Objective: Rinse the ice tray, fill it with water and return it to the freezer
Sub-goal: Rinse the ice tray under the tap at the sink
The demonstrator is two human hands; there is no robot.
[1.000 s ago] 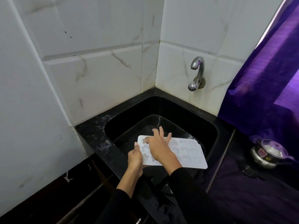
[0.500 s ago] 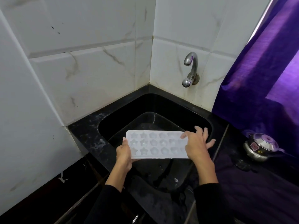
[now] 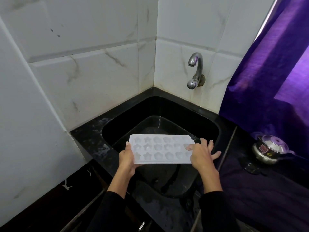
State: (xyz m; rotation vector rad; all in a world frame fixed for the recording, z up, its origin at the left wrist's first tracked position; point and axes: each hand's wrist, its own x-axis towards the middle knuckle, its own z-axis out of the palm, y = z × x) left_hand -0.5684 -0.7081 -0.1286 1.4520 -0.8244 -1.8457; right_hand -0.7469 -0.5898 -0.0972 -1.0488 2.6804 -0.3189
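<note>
At the right edge of the frame a small steel pot (image 3: 269, 149) carries a red label and a yellow round sticker; the writing on them is too small to read. It stands on a black counter (image 3: 87, 136) set into a corner of white marble-veined wall tiles (image 3: 93, 76), with a purple curtain (image 3: 267, 77) filling the upper right. A chrome tap (image 3: 195, 71) juts from the right-hand wall above a black sink (image 3: 209, 129) that holds a dark basin (image 3: 150, 123). The white ice tray (image 3: 160, 149), with star and flower moulds facing up, is held level over the basin at centre frame. The left hand (image 3: 127, 159) grips its left end, fingers curled underneath. The right hand (image 3: 200, 155) holds the right end, thumb on top, fingers spread beyond the edge.
</note>
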